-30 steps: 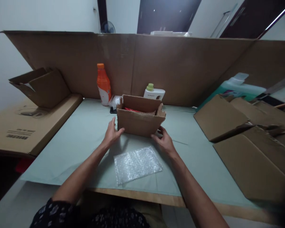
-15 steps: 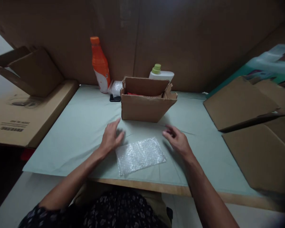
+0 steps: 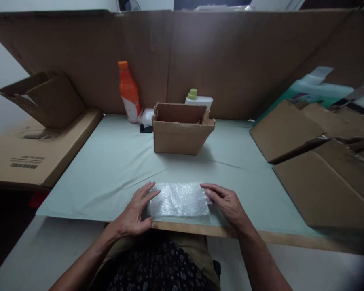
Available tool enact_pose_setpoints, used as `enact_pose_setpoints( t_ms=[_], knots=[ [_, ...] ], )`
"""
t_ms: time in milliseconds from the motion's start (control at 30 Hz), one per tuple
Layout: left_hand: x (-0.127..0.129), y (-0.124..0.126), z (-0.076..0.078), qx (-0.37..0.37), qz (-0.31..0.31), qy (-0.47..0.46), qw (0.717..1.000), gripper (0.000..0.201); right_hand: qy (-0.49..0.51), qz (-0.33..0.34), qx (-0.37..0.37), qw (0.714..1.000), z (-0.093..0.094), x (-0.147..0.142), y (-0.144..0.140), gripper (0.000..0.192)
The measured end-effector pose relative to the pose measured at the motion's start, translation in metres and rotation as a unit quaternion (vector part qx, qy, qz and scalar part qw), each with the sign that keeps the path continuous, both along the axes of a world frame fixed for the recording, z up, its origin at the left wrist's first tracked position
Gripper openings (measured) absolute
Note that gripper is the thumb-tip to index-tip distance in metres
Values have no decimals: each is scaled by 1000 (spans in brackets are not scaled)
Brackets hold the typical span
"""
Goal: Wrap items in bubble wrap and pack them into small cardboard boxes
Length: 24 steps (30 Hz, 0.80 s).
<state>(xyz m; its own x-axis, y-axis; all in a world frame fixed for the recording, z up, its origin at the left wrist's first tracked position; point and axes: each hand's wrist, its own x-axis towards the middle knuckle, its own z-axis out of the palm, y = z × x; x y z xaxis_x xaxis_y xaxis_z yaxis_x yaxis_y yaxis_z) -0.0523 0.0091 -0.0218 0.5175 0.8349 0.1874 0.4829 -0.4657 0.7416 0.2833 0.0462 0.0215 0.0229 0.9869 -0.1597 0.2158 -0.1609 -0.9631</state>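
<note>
Here we are resting our left hand [image 3: 135, 210] and right hand [image 3: 227, 202] on the two short ends of the bubble wrap sheet [image 3: 178, 200], fingers spread flat and pressing, not clenched around it. The sheet is lying at the near edge of the surface [image 3: 109, 169], its long axis running left to right between the hands, both equally near. Beyond the sheet an open cardboard box [image 3: 182, 131] is standing; behind that, an orange bottle [image 3: 128, 92] and a white bottle [image 3: 198, 99]. We are reading no labels; the print is too small.
</note>
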Motion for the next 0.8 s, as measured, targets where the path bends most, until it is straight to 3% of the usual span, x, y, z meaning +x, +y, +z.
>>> enact_pose_setpoints(
  t_ms=[167, 267, 333, 400, 500, 600, 700, 733, 800],
  knots=[
    [-1, 8, -11, -29, 16, -54, 998, 85, 253, -84, -99, 959, -1, -9, -6, 35],
    [13, 23, -12, -30, 70, -77, 994, 70, 302, -100, -100, 943, -12, -11, -7, 32],
    [25, 34, -9, -48, 118, -77, 989, 47, 309, -105, -73, 942, -20, -10, -7, 27],
    [35, 45, -5, -77, 159, -67, 982, 25, 288, -88, -37, 953, -26, -10, -5, 26],
    [42, 61, -3, -98, 204, -48, 973, 27, 246, -50, 15, 968, -31, -10, -2, 36],
    [37, 73, -1, -80, 261, -25, 962, 34, 222, -80, 60, 970, -33, -11, -3, 55],
    [32, 71, 2, 38, 307, 27, 950, 60, 126, -102, 104, 981, -34, -13, -7, 63],
    [34, 68, 3, 88, 293, 49, 951, 60, 70, -87, 121, 986, -34, -16, -8, 61],
    [42, 61, 3, 156, 206, 96, 961, 54, -64, -18, 171, 983, -36, -29, -7, 55]
  ],
)
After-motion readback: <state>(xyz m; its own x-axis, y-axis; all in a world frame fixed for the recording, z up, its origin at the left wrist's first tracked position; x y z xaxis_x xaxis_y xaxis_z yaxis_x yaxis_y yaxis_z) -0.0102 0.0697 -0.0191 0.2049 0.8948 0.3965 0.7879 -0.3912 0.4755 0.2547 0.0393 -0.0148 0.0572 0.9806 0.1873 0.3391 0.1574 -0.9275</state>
